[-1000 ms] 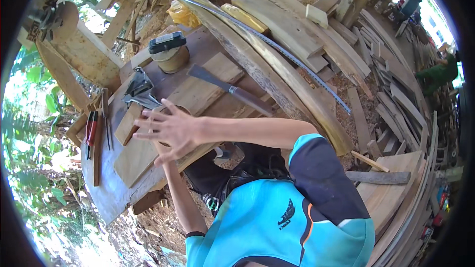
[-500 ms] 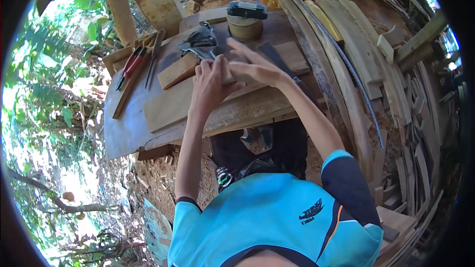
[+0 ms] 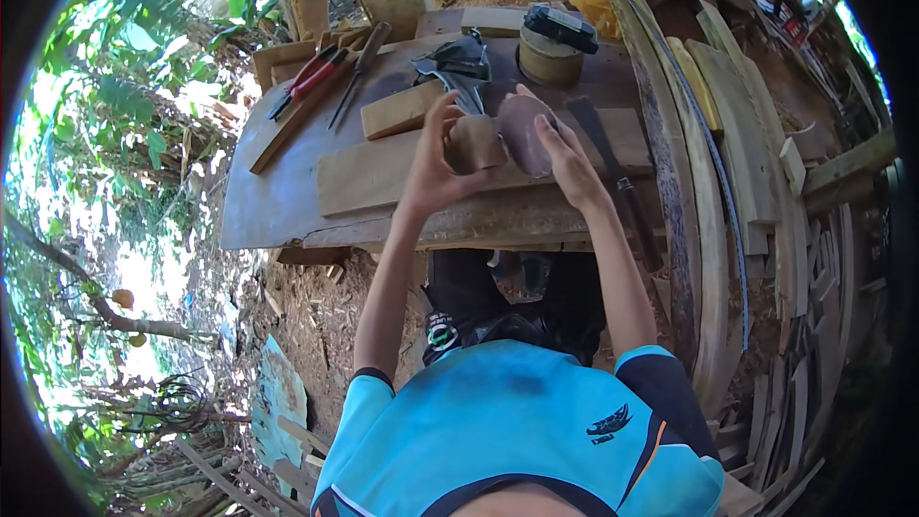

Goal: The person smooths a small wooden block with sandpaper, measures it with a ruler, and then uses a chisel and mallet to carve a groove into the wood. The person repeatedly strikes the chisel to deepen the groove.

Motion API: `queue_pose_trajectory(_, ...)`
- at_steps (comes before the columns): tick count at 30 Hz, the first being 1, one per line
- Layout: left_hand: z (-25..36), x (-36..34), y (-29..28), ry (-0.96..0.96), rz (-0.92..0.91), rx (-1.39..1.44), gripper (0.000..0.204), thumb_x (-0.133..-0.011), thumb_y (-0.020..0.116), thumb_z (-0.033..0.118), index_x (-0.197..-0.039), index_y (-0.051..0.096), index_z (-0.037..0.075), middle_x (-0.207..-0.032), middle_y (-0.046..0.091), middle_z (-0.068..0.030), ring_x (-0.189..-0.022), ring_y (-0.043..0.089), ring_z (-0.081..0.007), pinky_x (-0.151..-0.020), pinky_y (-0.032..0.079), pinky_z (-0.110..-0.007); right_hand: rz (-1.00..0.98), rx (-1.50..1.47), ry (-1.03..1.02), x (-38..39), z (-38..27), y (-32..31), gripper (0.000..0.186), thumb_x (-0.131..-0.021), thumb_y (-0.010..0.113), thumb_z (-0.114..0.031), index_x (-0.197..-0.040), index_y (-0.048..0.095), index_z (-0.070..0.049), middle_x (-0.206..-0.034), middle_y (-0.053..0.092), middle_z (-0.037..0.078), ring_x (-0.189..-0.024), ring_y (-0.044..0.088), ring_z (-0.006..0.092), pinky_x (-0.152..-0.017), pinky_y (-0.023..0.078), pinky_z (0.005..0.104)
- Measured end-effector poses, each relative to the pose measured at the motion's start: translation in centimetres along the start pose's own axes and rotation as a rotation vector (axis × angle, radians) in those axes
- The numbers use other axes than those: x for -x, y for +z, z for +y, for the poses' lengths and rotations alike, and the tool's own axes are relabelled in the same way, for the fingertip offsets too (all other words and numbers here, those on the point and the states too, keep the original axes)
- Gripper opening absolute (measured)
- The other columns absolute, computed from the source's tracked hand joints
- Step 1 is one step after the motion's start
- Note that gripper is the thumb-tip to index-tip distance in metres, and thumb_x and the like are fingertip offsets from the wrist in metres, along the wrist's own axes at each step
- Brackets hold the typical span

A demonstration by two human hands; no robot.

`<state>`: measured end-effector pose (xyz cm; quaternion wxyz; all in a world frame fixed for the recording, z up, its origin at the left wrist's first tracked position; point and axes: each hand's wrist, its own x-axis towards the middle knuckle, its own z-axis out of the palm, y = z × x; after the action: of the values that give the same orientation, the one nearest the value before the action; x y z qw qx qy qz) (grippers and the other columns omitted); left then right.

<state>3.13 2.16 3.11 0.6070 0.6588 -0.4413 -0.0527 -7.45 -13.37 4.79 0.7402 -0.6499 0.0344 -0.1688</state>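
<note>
Above the near part of the workbench, my left hand grips a small wooden block, thumb below it and fingers up along its far side. Just right of the block, my right hand holds a reddish-brown, rounded sheet that looks like sandpaper, its thumb on the face toward me. A narrow gap seems to lie between sheet and block. Under my hands a flat board rests on the bench. A wooden wedge and a grey, crumpled-looking thing lie beyond my left hand.
Red-handled pliers and a thin wooden-handled tool lie at the left. A dark-bladed tool lies right of my hand. Behind, a dark device sits on a round wooden piece. Long planks flank the right side.
My right hand has turned and drawn off the block, so the reddish-brown sheet now shows. My left hand's fingers have lifted more upright around the block. The whole view has shifted.
</note>
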Motion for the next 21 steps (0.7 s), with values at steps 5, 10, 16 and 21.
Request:
queue_pose_trajectory(5, -1.8, 0.4, 1.0, 0.085, 0.006, -0.172, 0.071, -0.060, 0.076, 0.018, -0.119, 0.038, 0.003, -0.113, 0.046, -0.0147, -0.104, 0.048, -0.0285, -0.086, 0.041, -0.037, -0.105, 0.824, -0.211, -1.5, 0.0, 4.9, 0.056, -0.091, 0.039, -0.036, -0.135, 0.028, -0.003, -0.138, 0.030, 0.013, -0.129, 0.027, 0.0243, -0.105, 0.018, 0.0338)
queue_pose_trajectory(10, -2.3, 2.4, 0.8, -0.155, 0.144, 0.185, 0.063, -0.066, 0.071, 0.016, -0.117, 0.037, 0.002, -0.113, 0.047, -0.0149, -0.104, 0.050, -0.0275, -0.086, 0.041, -0.035, -0.032, 1.207, -0.263, 3.6, 0.1, 8.1, 0.061, -0.085, 0.043, -0.041, -0.134, 0.030, -0.007, -0.139, 0.027, 0.015, -0.129, 0.022, 0.0314, -0.105, 0.015, 0.0429)
queue_pose_trajectory(16, -4.2, 3.7, 0.5, -0.180, 0.098, 0.084, 0.062, -0.070, 0.067, 0.016, -0.122, 0.036, 0.001, -0.115, 0.044, -0.0140, -0.108, 0.046, -0.0259, -0.091, 0.037, -0.035, 0.049, 1.270, -0.299, -1.3, 0.4, 9.2, 0.053, -0.086, 0.042, -0.038, -0.129, 0.038, -0.007, -0.135, 0.034, 0.015, -0.126, 0.027, 0.0308, -0.104, 0.015, 0.0451)
queue_pose_trajectory(21, -2.1, 3.5, 0.9, -0.386, 0.087, 0.465, 0.077, -0.065, 0.073, 0.011, -0.124, 0.023, 0.005, -0.115, 0.040, -0.0125, -0.108, 0.044, -0.0213, -0.090, 0.038, -0.033, -0.137, 1.219, -0.294, 4.9, -0.5, 7.9, 0.042, -0.089, 0.040, -0.029, -0.126, 0.044, -0.010, -0.134, 0.036, 0.010, -0.125, 0.031, 0.0287, -0.103, 0.016, 0.0493)
